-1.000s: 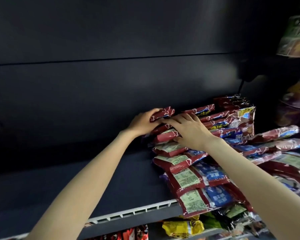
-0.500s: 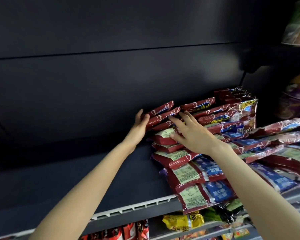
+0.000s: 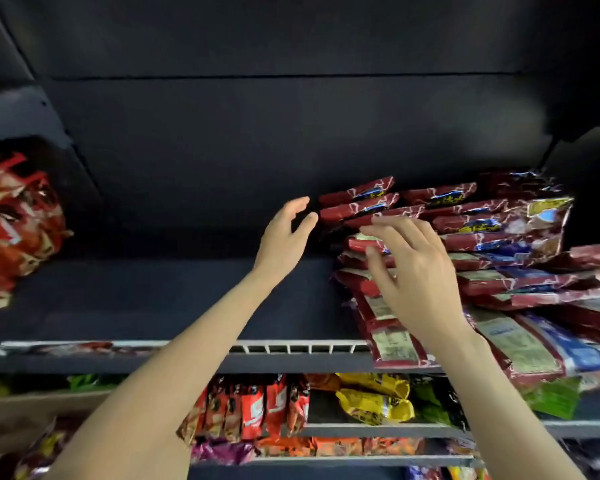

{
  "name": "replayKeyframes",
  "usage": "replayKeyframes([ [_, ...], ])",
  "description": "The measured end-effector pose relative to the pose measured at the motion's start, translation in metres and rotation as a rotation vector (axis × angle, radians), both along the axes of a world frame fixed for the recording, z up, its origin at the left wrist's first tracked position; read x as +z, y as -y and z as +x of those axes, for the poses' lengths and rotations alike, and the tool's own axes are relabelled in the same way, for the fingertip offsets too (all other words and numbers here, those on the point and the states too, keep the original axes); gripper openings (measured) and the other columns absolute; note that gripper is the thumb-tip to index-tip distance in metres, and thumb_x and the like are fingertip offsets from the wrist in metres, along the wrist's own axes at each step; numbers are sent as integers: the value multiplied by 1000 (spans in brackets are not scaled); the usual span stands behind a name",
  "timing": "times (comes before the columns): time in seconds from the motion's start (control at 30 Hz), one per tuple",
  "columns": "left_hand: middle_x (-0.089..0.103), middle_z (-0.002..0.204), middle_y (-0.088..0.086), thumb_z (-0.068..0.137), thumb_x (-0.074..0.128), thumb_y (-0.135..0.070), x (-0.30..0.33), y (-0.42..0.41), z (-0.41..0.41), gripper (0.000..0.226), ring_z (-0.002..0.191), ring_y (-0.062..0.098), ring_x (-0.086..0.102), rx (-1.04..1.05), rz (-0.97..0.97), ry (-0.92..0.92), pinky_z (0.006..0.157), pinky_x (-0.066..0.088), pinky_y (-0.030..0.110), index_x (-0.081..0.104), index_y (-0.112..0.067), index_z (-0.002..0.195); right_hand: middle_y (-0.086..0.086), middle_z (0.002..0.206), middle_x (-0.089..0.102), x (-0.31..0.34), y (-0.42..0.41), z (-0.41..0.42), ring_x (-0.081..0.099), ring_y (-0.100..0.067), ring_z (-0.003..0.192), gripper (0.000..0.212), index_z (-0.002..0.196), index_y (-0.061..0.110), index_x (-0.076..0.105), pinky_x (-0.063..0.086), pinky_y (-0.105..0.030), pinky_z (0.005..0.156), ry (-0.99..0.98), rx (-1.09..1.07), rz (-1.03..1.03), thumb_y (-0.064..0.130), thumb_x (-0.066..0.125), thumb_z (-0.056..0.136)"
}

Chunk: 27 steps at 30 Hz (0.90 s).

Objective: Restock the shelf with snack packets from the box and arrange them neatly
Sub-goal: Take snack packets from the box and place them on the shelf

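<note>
A leaning stack of dark red snack packets (image 3: 465, 233) with blue and yellow labels fills the right half of the dark shelf (image 3: 174, 299). My left hand (image 3: 284, 233) hovers just left of the stack's top packets, fingers relaxed, holding nothing. My right hand (image 3: 409, 268) floats in front of the stack with fingers spread and slightly bent, covering some packets; it grips none. The box is out of sight.
Red-and-white packets (image 3: 14, 223) sit at the shelf's far left. A white wire rail (image 3: 291, 348) runs along the shelf front. The lower shelf holds orange-red packets (image 3: 257, 407), yellow packets (image 3: 374, 396) and green ones (image 3: 555, 396).
Both hands have come off the stack of red packets and drawn back slightly. The camera has tilted down and swung left, showing the lower shelves and the far-left packets.
</note>
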<state>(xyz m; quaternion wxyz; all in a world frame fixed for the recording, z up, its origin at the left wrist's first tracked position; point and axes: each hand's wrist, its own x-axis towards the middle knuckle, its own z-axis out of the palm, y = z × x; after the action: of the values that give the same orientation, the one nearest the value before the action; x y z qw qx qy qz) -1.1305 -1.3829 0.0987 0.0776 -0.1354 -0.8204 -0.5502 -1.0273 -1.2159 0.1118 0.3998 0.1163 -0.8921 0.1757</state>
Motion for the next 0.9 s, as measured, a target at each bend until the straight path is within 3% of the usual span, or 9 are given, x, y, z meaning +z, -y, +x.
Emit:
replayKeyframes([
  [0.1, 68, 101, -17, 94, 49, -30, 5, 33, 51, 20, 100, -1, 59, 99, -87, -183, 94, 46, 33, 64, -28, 107, -2, 96, 68, -3, 29, 30, 59, -19, 89, 21, 104, 9, 68, 50, -30, 74, -89, 132, -17, 16, 51, 94],
  [0.2, 68, 67, -17, 91, 43, -38, 4, 70, 113, 26, 70, 1, 65, 242, -287, -342, 67, 51, 30, 67, -29, 92, 0, 81, 68, -13, 59, 54, 61, -17, 72, 22, 99, 9, 69, 48, -27, 56, -110, 271, -10, 18, 50, 95],
  [0.27, 64, 56, -14, 92, 44, -38, -2, 98, 153, 29, 54, 3, 61, 354, -507, -541, 53, 46, 25, 69, -25, 83, 1, 74, 66, -22, 78, 66, 60, -16, 63, 22, 97, 9, 70, 45, -26, 48, -104, 355, 3, 19, 51, 95],
  [0.37, 59, 51, -11, 90, 51, -32, -11, 141, 210, 27, 46, 5, 53, 445, -746, -654, 51, 30, 12, 70, -21, 75, 1, 68, 65, -39, 107, 83, 62, -17, 58, 17, 92, 13, 70, 47, -29, 43, -17, 455, 25, 20, 54, 92],
  [0.47, 59, 56, -11, 85, 54, -34, -25, 189, 265, 16, 51, 6, 58, 389, -923, -443, 47, 42, 21, 68, -26, 84, 2, 69, 67, -57, 136, 101, 65, -21, 59, 14, 85, 18, 68, 50, -34, 43, 208, 534, 42, 24, 56, 88],
  [0.57, 65, 70, -17, 82, 44, -45, -41, 239, 316, 30, 64, 4, 62, 331, -1015, -107, 49, 44, 20, 67, -32, 96, 3, 86, 70, -71, 167, 117, 67, -24, 75, 13, 91, 23, 67, 53, -38, 60, 514, 618, 93, 28, 56, 90],
  [0.7, 63, 82, -24, 81, 40, -58, -71, 307, 370, 39, 76, -6, 61, 404, -871, 266, 66, 54, 28, 63, -39, 106, 11, 96, 67, -80, 215, 135, 63, -10, 83, 17, 100, 29, 67, 51, -34, 72, 692, 833, 98, 27, 54, 90],
  [0.8, 67, 91, -17, 86, 55, -43, -97, 356, 400, 24, 87, -4, 61, 483, -688, 353, 79, 53, 30, 65, -33, 105, 12, 98, 62, -85, 258, 144, 61, -9, 85, 19, 105, 29, 64, 51, -35, 73, 715, 936, 180, 29, 50, 93],
  [0.9, 65, 103, -15, 89, 62, -22, -121, 402, 417, 22, 96, 1, 59, 495, -752, 400, 85, 51, 33, 64, -31, 109, 8, 116, 59, -98, 309, 146, 58, -13, 102, 24, 116, 27, 60, 50, -34, 82, 721, 942, 326, 32, 49, 95],
])
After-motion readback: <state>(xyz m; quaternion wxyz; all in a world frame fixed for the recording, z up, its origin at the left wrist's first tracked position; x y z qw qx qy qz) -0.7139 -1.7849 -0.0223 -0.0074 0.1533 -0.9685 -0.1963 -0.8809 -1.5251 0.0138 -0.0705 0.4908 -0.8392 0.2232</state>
